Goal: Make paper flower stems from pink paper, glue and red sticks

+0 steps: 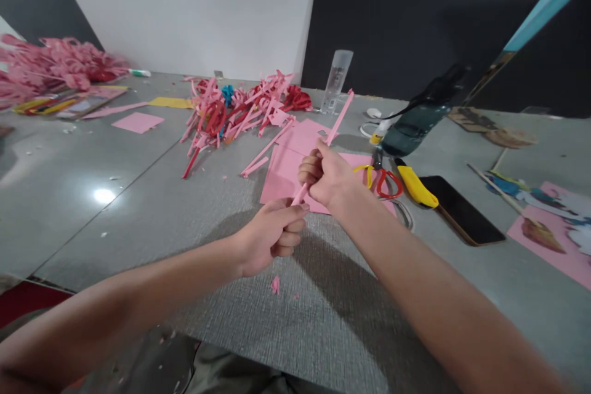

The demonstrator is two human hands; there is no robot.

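A thin pink paper stick (340, 117) runs slantwise through both fists above the grey table. My right hand (323, 172) is wrapped round its middle, and the upper end sticks out beyond the fist. Just below, my left hand (274, 231) is closed round the lower part, thumb pressed along it. Pink paper sheets (289, 166) lie flat beneath and behind the hands. To the right of my right hand are scissors with red and yellow handles (388, 186), partly hidden by the wrist. Loose pink paper strips (256, 166) lie to the left.
Behind lie bundles of pink and red paper flowers (240, 111), with a clear bottle (336, 83) beside them. Rightward are a dark bottle (415, 126), a yellow-handled tool (418, 186), a phone (466, 209) and paper cutouts (545, 234). A pink paper pile (69, 64) sits far left.
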